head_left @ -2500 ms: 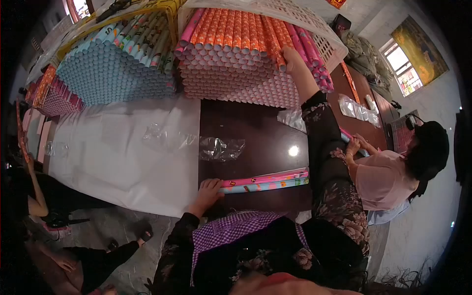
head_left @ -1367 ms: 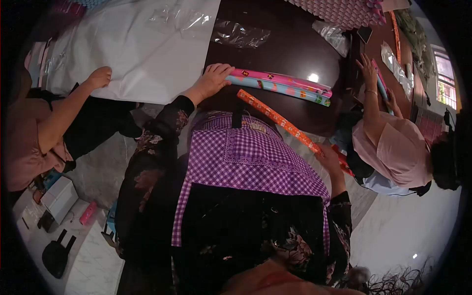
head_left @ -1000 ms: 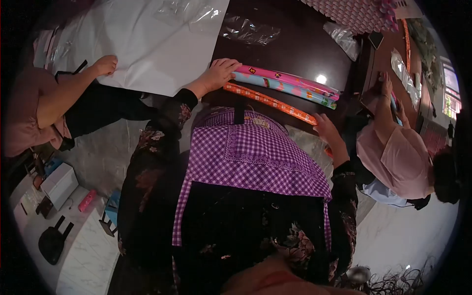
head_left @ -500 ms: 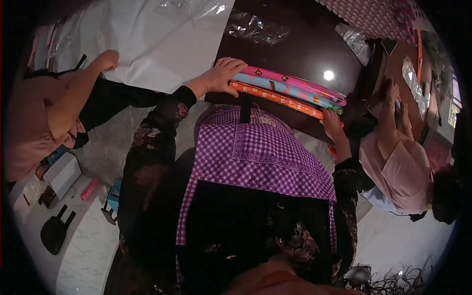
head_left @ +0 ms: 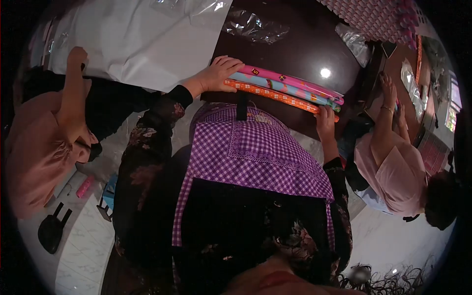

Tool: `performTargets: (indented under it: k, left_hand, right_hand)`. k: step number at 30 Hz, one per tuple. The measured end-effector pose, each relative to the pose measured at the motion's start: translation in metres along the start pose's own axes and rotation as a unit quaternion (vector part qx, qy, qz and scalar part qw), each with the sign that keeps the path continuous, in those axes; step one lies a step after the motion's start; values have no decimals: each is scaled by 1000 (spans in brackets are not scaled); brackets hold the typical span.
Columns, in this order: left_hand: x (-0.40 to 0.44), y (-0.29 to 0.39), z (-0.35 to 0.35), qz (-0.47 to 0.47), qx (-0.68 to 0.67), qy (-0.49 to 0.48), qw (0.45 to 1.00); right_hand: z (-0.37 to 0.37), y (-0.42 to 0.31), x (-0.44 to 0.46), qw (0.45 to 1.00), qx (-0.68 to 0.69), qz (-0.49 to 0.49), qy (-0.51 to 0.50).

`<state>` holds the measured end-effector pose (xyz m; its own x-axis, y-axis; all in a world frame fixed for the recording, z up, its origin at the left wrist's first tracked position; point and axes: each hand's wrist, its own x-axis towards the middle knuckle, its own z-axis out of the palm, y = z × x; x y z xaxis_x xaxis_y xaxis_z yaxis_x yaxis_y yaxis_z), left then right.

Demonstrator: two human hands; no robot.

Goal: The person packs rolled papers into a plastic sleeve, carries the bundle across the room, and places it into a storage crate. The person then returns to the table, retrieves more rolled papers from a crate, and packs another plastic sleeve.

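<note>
Three patterned rolls lie side by side near the front edge of the dark table (head_left: 295, 42): a pink roll (head_left: 300, 84), a light blue roll (head_left: 290, 90) and an orange roll (head_left: 275, 96) nearest my body. My left hand (head_left: 219, 74) is wrapped round the left ends of the rolls, with the thumb at the orange one. At the other end, my right hand (head_left: 325, 119) grips the orange roll near its right tip, fingers over the top.
White sheeting (head_left: 147, 44) covers the table's left part. Clear plastic wrappers (head_left: 258, 28) lie behind the rolls. Stacked rolls (head_left: 376, 17) stand at the back right. One person (head_left: 49, 142) is at the left, another (head_left: 393, 162) at the right with hands on a roll.
The orange roll came from the stack and now lies against the blue and pink ones. My right hand has shifted its hold along its right end. The left person's arm has drawn back.
</note>
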<state>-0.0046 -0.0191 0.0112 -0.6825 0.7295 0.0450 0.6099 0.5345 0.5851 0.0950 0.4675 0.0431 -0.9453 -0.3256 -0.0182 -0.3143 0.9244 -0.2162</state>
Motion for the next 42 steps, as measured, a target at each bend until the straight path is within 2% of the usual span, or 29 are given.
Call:
performTargets:
  k: [2, 5, 7, 8, 14, 17, 19, 23, 24, 26, 27, 28, 29, 30, 34, 36, 37, 40, 42]
  left_hand:
    - [1, 2, 1, 1, 0, 2, 1000]
    - [0, 3, 0, 3, 17, 24, 1000]
    - [0, 5, -2, 8, 23, 25, 999]
    - [0, 5, -2, 8, 22, 26, 999]
    - [0, 5, 0, -2, 37, 21, 999]
    - [1, 5, 0, -4, 29, 21, 999]
    - [0, 6, -2, -12, 11, 16, 1000]
    - [-5, 13, 2, -29, -10, 54, 998]
    - [-7, 17, 8, -96, -105, 165, 976]
    - [-18, 15, 33, -192, -246, 362, 879]
    - [-26, 18, 32, -194, -246, 360, 878]
    - [-37, 23, 30, -294, -303, 317, 849]
    - [-44, 26, 27, -389, -354, 271, 806]
    - [-45, 30, 25, -390, -459, 268, 752]
    - [-40, 53, 36, -417, -435, 246, 759]
    - [-31, 48, 53, -397, -368, 305, 784]
    - [-28, 49, 55, -396, -369, 304, 784]
    - [-25, 50, 41, -428, -310, 285, 800]
    - [-23, 53, 27, -452, -267, 233, 819]
  right_hand:
    - [-1, -2, 4, 998, -38, -27, 36]
    - [-1, -19, 16, 996, -55, -2, 70]
    - [-9, -54, 34, 998, -28, -13, 53]
    - [-2, -68, 43, 996, 5, -54, 76]
    - [5, -171, 129, 986, 26, -164, -32]
    - [13, -175, 155, 978, 1, -200, -56]
    - [27, -169, 158, 968, 24, -223, -115]
    - [34, -170, 158, 969, -13, -213, -122]
    - [33, -170, 159, 969, -22, -210, -126]
    - [32, -173, 158, 969, -28, -206, -131]
    - [31, -174, 158, 970, -23, -206, -128]
    - [31, -173, 158, 970, -18, -207, -125]
    - [30, -173, 157, 970, -19, -209, -125]
    - [30, -174, 157, 970, -18, -212, -120]
    - [27, -171, 154, 968, -31, -219, -115]
    - [26, -171, 154, 968, -30, -224, -111]
    - [26, -171, 154, 968, -26, -227, -107]
    - [28, -175, 155, 968, -23, -227, -105]
    - [28, -176, 155, 971, -5, -216, -104]
